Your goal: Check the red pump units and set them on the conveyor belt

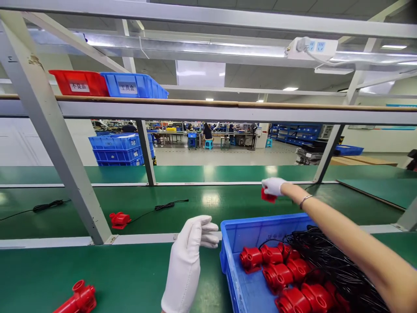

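My right hand [274,187], in a white glove, reaches out over the far right part of the green bench. It is closed around a red pump [269,196], which is partly covered by the fingers. In another white glove, my left hand [192,256] hovers empty just left of the blue crate, fingers spread slightly and bent. Several red pumps [277,276] lie in rows inside that blue crate [233,278], beside a heap of black cables [329,256]. One red pump [120,220] with its cable rests on the bench beyond the frame rail; another red pump [80,298] lies at the lower left.
A slanted metal post [61,130] and a lower rail [143,239] divide the green bench. Overhead, a shelf carries a red bin [80,83] and a blue bin [133,85]. A coiled black cable [48,206] lies at left. Stacked blue crates [117,150] stand behind.
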`<state>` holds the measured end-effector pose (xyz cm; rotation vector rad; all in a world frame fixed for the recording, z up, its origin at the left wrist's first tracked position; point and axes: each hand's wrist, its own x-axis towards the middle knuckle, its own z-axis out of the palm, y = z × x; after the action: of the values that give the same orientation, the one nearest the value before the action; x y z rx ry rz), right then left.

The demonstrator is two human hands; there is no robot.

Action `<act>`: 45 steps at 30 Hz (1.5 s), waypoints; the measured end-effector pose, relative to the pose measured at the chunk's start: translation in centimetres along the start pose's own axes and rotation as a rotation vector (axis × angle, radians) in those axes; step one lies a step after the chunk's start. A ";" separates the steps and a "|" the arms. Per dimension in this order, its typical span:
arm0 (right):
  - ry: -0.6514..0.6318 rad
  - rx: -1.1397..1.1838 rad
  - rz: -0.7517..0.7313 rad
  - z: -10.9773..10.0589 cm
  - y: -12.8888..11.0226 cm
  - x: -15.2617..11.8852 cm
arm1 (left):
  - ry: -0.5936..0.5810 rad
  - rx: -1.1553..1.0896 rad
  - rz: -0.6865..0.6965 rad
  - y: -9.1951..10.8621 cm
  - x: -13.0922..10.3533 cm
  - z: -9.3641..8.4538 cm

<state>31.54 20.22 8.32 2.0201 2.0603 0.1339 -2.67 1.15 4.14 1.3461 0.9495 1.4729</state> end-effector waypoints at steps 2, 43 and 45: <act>-0.145 0.010 -0.061 3.0 -1.9 1.6 | 0.010 0.009 -0.008 -0.3 0.3 -0.4; 0.376 0.623 -0.239 -2.2 -9.8 -22.6 | -0.326 -0.252 -0.034 -2.4 -3.2 6.7; 0.373 0.758 -0.241 -2.9 -10.4 -24.6 | -0.378 -0.332 -0.048 -1.7 -4.1 7.0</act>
<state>20.92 -4.20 11.44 2.2202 2.8972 -0.4096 4.50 -2.51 2.06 1.2818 0.4685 1.2168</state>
